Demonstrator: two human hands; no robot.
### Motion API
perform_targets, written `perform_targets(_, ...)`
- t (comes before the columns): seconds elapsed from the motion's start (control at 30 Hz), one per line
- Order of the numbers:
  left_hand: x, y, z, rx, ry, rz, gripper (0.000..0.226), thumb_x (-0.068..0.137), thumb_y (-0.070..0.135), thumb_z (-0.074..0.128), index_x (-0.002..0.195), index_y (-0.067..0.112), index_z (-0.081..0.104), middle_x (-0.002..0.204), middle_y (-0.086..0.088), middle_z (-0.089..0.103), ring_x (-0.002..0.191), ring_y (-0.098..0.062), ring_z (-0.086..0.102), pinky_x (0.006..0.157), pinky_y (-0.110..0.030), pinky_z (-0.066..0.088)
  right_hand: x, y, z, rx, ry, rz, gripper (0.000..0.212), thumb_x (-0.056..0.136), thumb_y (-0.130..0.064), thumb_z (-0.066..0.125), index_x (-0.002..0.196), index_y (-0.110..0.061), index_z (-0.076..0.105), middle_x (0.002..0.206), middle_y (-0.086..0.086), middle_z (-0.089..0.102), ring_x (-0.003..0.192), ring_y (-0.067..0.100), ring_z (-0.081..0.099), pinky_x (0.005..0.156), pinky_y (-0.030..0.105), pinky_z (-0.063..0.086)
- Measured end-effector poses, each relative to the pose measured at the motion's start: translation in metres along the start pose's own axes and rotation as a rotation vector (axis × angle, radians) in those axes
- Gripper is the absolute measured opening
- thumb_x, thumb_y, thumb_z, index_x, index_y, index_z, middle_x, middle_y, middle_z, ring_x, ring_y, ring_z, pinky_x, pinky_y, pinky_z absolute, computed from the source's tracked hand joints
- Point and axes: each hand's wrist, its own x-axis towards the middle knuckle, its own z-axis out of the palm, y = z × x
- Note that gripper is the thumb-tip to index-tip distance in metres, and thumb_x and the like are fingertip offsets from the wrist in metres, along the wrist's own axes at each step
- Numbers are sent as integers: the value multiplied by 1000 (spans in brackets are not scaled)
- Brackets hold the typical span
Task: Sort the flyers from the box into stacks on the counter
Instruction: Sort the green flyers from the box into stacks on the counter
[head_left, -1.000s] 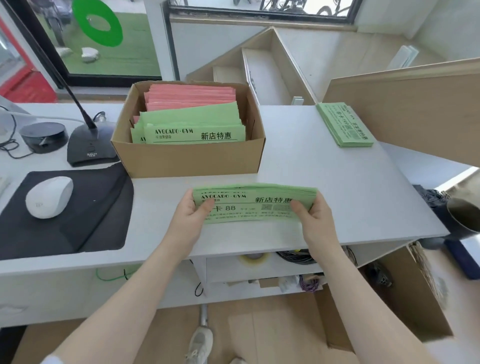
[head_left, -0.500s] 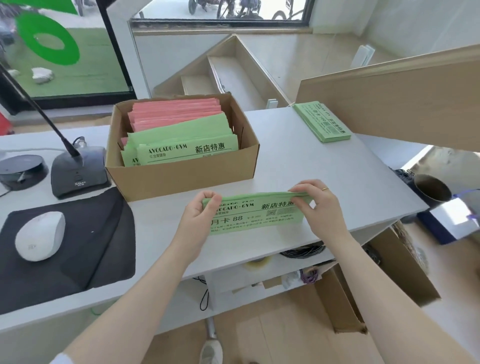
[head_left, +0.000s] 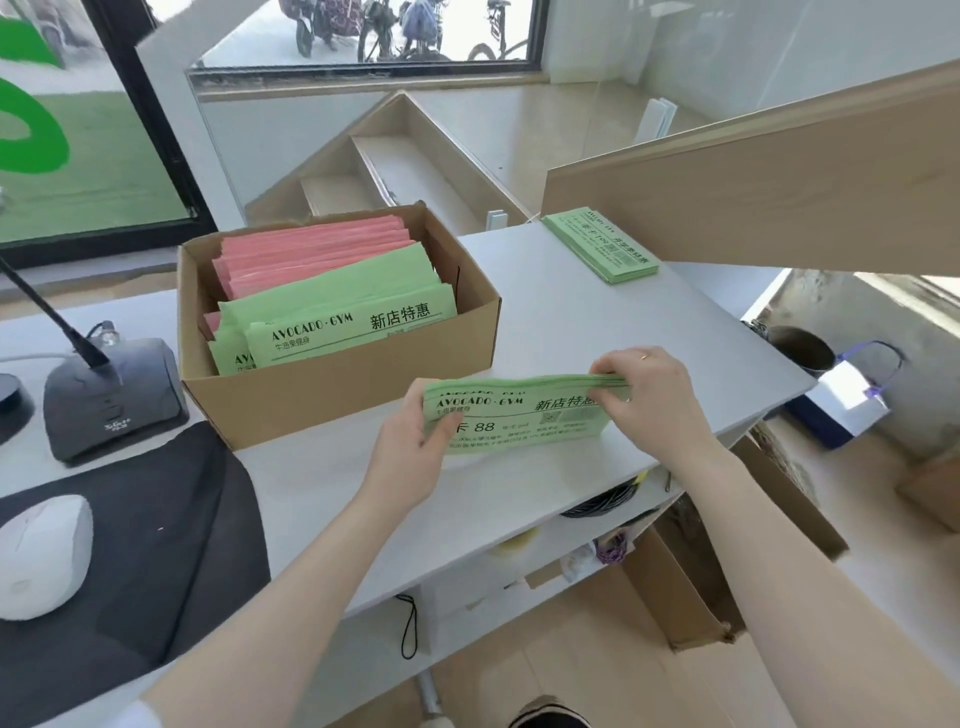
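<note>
Thin bundle of green paper flyers (head_left: 519, 415) sits mid-frame, long axis running left-right, lower edge on the pale grey surface (head_left: 597, 322), held at both ends. Left hand (head_left: 410, 452) grips the left end, thumb on the face; right hand (head_left: 654, 395) pinches the top right corner. Brown cardboard box (head_left: 337, 395) w/ pink and green flyers lies just behind-left. Existing flat green flyer stack (head_left: 602, 247) is upper right, nearer the right hand, w/ bare surface between; surface's near edge is close below.

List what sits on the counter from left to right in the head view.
White mouse → black mouse pad → microphone base → cardboard box → green flyers held in both hands → green flyer stack.
</note>
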Motion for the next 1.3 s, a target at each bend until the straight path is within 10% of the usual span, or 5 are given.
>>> perform_targets(0.17,35,39,15,222,13,291,9,91,5,53,98,11,52,76,15,60,65,0,58,59,-8,41,9,-1,-16,48,-41,-96,17,79,-18,71,94,-10,68,94,5,69,116,24,49,104,39,30)
perform_targets(0.27,56,57,35,230,-27,325,9,89,9,56,98,7,54,81,3,67,71,-20,61,64,-24,45,22,8,-26,222,-179,6,8,89,-21,60,93,-15,61,83,0,66,80,17,57,72,28,45)
perform_targets(0.83,247,48,202,-446,0,-346,45,94,9,49,133,30,40,99,0,71,86,-20,65,82,-31,53,211,192,4,887,-68,566,5,88,-14,59,90,-17,62,80,1,70,70,21,68,74,47,56)
perform_targets(1.1,350,44,213,-271,80,-318,45,90,4,47,101,48,50,88,-3,70,70,-14,62,64,-26,52,322,235,33,491,-222,346,10,89,-27,56,91,-19,61,84,-4,67,78,17,64,74,34,52)
perform_targets(1.3,391,7,223,-68,53,-475,30,89,5,47,113,22,56,94,-8,69,77,-16,68,68,-26,57,359,249,69,45,-387,284,27,91,-38,51,92,-13,61,90,2,64,82,23,60,61,30,44)
